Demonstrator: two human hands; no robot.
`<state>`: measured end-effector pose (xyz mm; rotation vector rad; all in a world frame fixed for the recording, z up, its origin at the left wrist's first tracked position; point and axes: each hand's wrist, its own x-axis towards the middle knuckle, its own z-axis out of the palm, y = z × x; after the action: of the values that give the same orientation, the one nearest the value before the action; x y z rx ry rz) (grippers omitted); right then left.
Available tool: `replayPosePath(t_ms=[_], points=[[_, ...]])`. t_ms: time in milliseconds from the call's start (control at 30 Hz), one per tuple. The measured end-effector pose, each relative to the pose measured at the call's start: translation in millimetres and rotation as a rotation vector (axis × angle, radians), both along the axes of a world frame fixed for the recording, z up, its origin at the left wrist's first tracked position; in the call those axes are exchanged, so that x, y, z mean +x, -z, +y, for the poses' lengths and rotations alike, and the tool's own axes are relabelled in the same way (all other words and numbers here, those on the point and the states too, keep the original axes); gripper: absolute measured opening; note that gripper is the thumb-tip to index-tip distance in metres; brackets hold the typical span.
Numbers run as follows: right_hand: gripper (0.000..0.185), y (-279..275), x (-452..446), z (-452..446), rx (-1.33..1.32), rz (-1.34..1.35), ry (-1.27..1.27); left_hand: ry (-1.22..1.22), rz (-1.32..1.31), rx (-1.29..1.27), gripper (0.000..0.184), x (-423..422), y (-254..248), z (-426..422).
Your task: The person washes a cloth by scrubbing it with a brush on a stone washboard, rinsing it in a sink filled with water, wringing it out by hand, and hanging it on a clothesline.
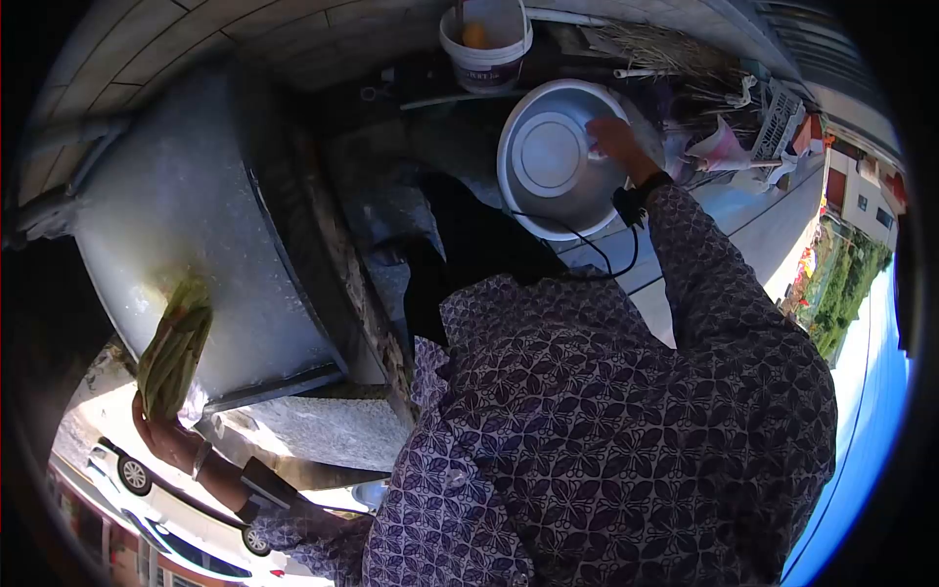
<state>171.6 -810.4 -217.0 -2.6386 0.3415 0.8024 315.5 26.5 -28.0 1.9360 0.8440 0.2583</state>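
Long yellow-green plant bundle [178, 354], clasped in left hand [164, 438].
Right hand [616, 141], well apart, overlaps round silvery metal basin [575, 203]; its grip is unclear.

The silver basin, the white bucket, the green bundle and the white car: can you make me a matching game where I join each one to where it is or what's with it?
Things:
1. silver basin
2. white bucket
3. green bundle
4. white car

Clues:
A. in the person's left hand
B. something orange shows inside it
C. near the bottom left of the picture, with wheels showing
D. the person's right hand is over its inside

Right pairs: 1-D, 2-B, 3-A, 4-C
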Motion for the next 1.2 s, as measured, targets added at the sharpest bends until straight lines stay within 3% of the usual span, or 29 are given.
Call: replayPosePath(t_ms=[67, 133, 167, 200, 233, 267, 300, 367, 400, 433, 467, 500, 567, 700, 767, 833, 900, 967, 1033, 1100, 1133, 1200], points=[[0.020, -7, -13, 21, -0.113, 0.190, -0.077, -0.062, 0.210, -0.016, 0.030, -10, 54, -15], [0.018, -16, -23, 57, 0.112, 0.261, 0.813, 0.053, 0.319, -0.075, 0.033, -25, 108, -25], [0.018, -15, -29, 63, 0.113, 0.256, 0.814, 0.169, 0.276, -0.162, 0.035, -37, 143, -19], [0.019, -8, -35, 68, 0.148, 0.321, 0.807, 0.121, 0.431, -0.140, 0.039, -38, 148, -46], [0.019, 1, -40, 70, 0.183, 0.389, 0.799, 0.306, 0.396, -0.050, 0.047, -47, 163, -56], [0.019, 14, -44, 68, 0.188, 0.387, 0.792, 0.410, 0.576, 0.155, 0.057, -49, 169, -67], [0.020, 26, -51, 64, 0.177, 0.296, 0.337, 0.491, 0.553, 0.306, 0.054, -63, 191, -63], [0.023, 14, -33, 78, 0.234, 0.270, 0.301, 0.661, 0.630, 0.564, 0.049, -89, 252, -26], [0.024, -4, -11, 104, 0.324, 0.357, 0.697, 0.747, 0.730, 0.580, 0.049, -91, 245, -26], [0.025, -10, 1, 111, 0.373, 0.314, 0.689, 0.811, 0.845, 0.600, 0.049, -84, 234, -36], [0.027, -5, 8, 112, 0.418, 0.291, 0.692, 0.764, 0.956, 0.457, 0.046, -65, 197, -62], [0.029, -1, 18, 112, 0.440, 0.280, 0.617, 0.779, 0.715, 0.493, 0.042, -76, 194, -47], [0.028, -2, 41, 122, 0.447, 0.260, 0.628, 0.685, 0.735, 0.444, 0.039, -58, 131, -51], [0.031, -18, 97, 164, 0.470, 0.183, 0.345, 0.393, 0.391, 0.265, 0.029, -49, 22, -10], [0.030, -33, 130, 201, 0.483, 0.194, 0.243, 0.243, 0.319, 0.047, 0.025, -45, -40, 4], [0.029, -50, 156, 246, 0.727, -0.013, -0.019, 0.210, 0.227, 0.053, 0.024, -42, -103, 2], [0.033, -87, 184, 314, 0.744, -0.056, -0.181, 0.213, 0.167, 0.044, 0.031, -49, -154, 12], [0.046, -96, 198, 380, 0.787, -0.170, -0.315, 0.402, -0.004, 0.005, 0.031, -60, -197, 26], [0.065, -128, 202, 455, 0.825, -0.150, -0.457, 0.333, -0.012, 0.145, 0.044, -70, -235, 50], [0.080, -147, 197, 526, 0.753, -0.135, -0.667, 0.485, -0.243, 0.147, 0.022, -83, -263, -8], [0.083, -144, 190, 559, 0.798, -0.275, -0.769, 0.537, -0.335, 0.165, 0.014, -88, -273, -29], [0.086, -133, 172, 618, 0.846, -0.423, -0.896, 0.563, -0.459, 0.195, 0.014, -105, -283, -26]])
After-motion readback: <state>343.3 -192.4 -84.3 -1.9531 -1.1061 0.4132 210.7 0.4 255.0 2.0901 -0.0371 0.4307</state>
